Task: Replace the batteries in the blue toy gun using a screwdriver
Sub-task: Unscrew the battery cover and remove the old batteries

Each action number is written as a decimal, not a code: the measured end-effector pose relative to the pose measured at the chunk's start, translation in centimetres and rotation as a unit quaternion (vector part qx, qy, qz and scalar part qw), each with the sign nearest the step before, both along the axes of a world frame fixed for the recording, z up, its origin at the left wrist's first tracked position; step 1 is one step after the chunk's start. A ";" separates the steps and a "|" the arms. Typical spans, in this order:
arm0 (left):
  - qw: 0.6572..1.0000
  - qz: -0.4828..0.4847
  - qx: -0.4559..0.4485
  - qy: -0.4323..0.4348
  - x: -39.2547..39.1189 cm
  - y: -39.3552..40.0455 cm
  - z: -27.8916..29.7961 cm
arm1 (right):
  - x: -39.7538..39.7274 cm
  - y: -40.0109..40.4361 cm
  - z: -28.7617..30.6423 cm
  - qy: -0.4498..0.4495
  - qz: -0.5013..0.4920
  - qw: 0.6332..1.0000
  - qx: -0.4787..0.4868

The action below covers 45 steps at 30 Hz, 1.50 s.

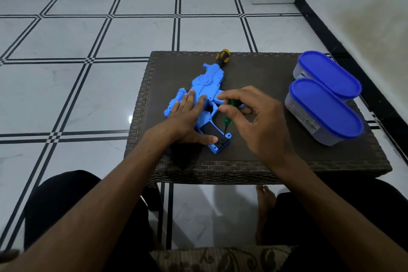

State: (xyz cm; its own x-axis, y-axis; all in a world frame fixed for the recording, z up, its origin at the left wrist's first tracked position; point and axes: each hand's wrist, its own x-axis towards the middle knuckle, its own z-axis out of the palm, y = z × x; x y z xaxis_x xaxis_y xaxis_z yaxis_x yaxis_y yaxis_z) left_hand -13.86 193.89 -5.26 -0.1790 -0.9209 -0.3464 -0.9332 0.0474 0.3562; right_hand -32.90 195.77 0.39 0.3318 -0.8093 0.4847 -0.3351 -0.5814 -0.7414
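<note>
The blue toy gun [204, 86] lies flat on the dark wicker table [265, 157], barrel away from me, grip toward me. My left hand [187, 117] presses flat on the gun's body, fingers spread, thumb beside the black grip panel [208, 129]. My right hand [249, 117] pinches the green handle of a screwdriver [227, 120] that stands nearly upright. Its tip rests at the bottom end of the grip, near the blue base. A second screwdriver [223, 55] with a yellow and black handle lies beyond the gun's far end, partly hidden by it.
Two oval containers with blue lids [326, 108] [329, 73] stand at the table's right side. My knees and a bare foot [265, 210] are below the table's near edge. White tiled floor surrounds the table, and a wall runs along the right.
</note>
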 end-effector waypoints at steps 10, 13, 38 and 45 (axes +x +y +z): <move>1.000 0.004 0.014 -0.008 -0.2 -0.2 0.4 | -0.4 0.2 0.1 0.014 0.019 1.000 -0.009; 1.000 0.008 0.022 -0.014 -0.3 -0.3 0.8 | -0.7 0.1 0.1 0.011 0.003 1.000 -0.013; 1.000 0.016 0.015 0.002 -0.4 -0.2 0.8 | -1.2 0.6 0.7 0.052 0.065 0.996 -0.019; 1.000 0.015 0.018 0.006 -0.4 -0.2 0.7 | -1.4 0.3 0.7 0.042 0.048 0.998 -0.005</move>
